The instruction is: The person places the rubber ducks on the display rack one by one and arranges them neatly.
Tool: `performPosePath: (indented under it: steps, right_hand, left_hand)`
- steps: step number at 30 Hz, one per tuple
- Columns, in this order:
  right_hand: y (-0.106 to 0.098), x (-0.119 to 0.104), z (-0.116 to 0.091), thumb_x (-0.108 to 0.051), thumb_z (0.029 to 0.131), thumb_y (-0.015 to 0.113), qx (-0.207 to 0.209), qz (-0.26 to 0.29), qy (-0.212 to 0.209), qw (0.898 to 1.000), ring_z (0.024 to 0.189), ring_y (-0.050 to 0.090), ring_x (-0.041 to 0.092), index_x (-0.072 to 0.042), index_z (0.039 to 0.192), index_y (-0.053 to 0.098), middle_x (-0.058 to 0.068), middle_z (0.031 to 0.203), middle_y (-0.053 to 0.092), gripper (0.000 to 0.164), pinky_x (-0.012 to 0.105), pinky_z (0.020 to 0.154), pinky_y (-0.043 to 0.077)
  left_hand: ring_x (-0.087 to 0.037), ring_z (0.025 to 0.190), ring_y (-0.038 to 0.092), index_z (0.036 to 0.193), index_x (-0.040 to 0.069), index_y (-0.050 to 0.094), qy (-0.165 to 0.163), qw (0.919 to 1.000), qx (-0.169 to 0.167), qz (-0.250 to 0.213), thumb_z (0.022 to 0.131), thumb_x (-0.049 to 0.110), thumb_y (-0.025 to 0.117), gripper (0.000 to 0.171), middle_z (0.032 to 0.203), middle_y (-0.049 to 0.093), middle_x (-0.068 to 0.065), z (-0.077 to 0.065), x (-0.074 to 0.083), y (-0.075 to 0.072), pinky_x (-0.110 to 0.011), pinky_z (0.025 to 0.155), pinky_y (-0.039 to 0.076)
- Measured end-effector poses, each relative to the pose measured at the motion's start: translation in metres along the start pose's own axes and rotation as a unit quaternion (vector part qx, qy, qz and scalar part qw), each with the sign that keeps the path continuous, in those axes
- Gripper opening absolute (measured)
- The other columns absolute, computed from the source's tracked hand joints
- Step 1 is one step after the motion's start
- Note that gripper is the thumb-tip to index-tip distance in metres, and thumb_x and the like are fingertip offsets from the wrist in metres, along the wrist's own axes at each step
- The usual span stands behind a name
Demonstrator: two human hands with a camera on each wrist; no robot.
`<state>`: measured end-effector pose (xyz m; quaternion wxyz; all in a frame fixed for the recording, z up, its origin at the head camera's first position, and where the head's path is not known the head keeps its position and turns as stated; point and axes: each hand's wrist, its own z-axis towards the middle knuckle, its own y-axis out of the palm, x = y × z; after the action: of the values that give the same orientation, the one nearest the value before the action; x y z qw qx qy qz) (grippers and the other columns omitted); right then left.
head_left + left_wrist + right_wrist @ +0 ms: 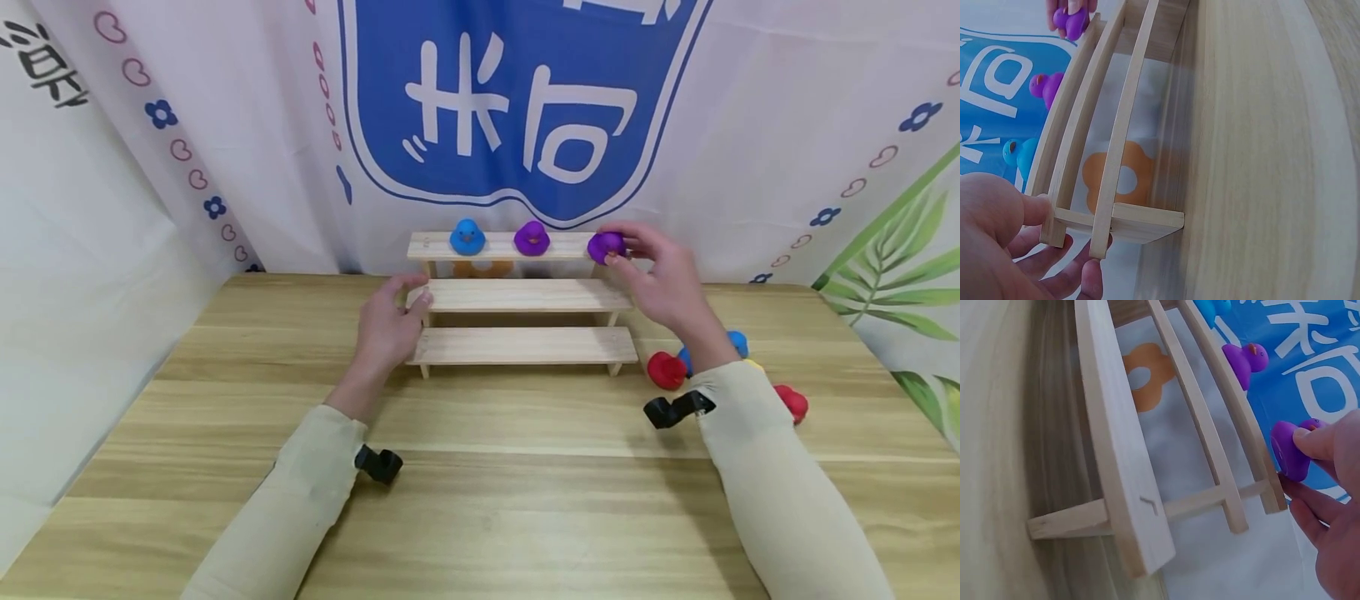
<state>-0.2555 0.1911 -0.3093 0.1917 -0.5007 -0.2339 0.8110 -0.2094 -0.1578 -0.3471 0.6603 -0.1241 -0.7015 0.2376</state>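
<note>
A three-tier wooden stand (525, 295) stands against the backdrop. On its top tier sit a blue rubber duck (467, 238) at the left and a purple rubber duck (532, 239) near the middle. My right hand (663, 271) pinches a second purple rubber duck (1290, 450) between thumb and fingers at the right end of that tier; whether the duck's base touches the wood, I cannot tell. At the stand's left end, my left hand (390, 321) holds the middle tier, thumb on its upper side and fingers beneath, as the left wrist view shows.
On the table (495, 500), right of the stand and partly behind my right forearm, lie a red duck (666, 370), another red duck (791, 402), blue ducks (738, 342) and something yellow. A printed cloth (750, 125) hangs close behind the stand.
</note>
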Motion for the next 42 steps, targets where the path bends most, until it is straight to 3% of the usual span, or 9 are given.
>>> performPosePath:
  steps: [5, 12, 22, 42]
  right_hand:
    - [0.005, -0.002, 0.010, -0.009, 0.107, 0.060, -0.016, 0.002, 0.041, 0.999, 0.133, 0.060, 0.038, -0.016, 0.144, 0.063, 0.013, 0.149, 0.060, 0.039, 0.059, 0.112, 0.051]
    - [0.011, -0.004, 0.018, -0.006, 0.107, 0.058, -0.010, 0.006, 0.060, 0.998, 0.138, 0.059, 0.036, -0.018, 0.147, 0.062, 0.014, 0.151, 0.058, 0.041, 0.054, 0.114, 0.051]
    - [0.013, -0.008, 0.023, -0.009, 0.109, 0.055, -0.019, 0.008, 0.106, 0.994, 0.142, 0.056, 0.037, -0.019, 0.149, 0.059, 0.015, 0.156, 0.055, 0.041, 0.052, 0.117, 0.050]
    - [0.016, -0.012, 0.024, -0.014, 0.107, 0.063, -0.016, 0.006, 0.119, 0.993, 0.145, 0.053, 0.035, -0.019, 0.156, 0.052, 0.015, 0.160, 0.052, 0.051, 0.049, 0.122, 0.046]
  left_hand:
    - [-0.011, 0.051, 0.044, 0.152, 0.024, 0.056, 0.000, 1.0000, -0.003, -0.002, 0.111, 0.030, 0.056, 0.041, 0.148, 0.059, -0.011, -0.001, -0.001, 0.001, -0.025, 0.044, 0.040]
    - [-0.010, 0.051, 0.044, 0.153, 0.024, 0.055, -0.001, 1.0000, -0.006, -0.004, 0.111, 0.029, 0.056, 0.042, 0.140, 0.064, -0.013, 0.000, -0.001, 0.000, -0.025, 0.044, 0.041]
    - [-0.009, 0.048, 0.043, 0.152, 0.024, 0.056, 0.003, 0.9999, -0.006, -0.008, 0.111, 0.030, 0.057, 0.042, 0.145, 0.062, -0.014, 0.000, -0.002, 0.001, -0.025, 0.043, 0.041]
    - [-0.009, 0.051, 0.045, 0.153, 0.022, 0.055, 0.003, 0.9999, -0.007, -0.008, 0.112, 0.028, 0.055, 0.042, 0.136, 0.065, -0.011, -0.002, 0.000, -0.001, -0.024, 0.044, 0.040]
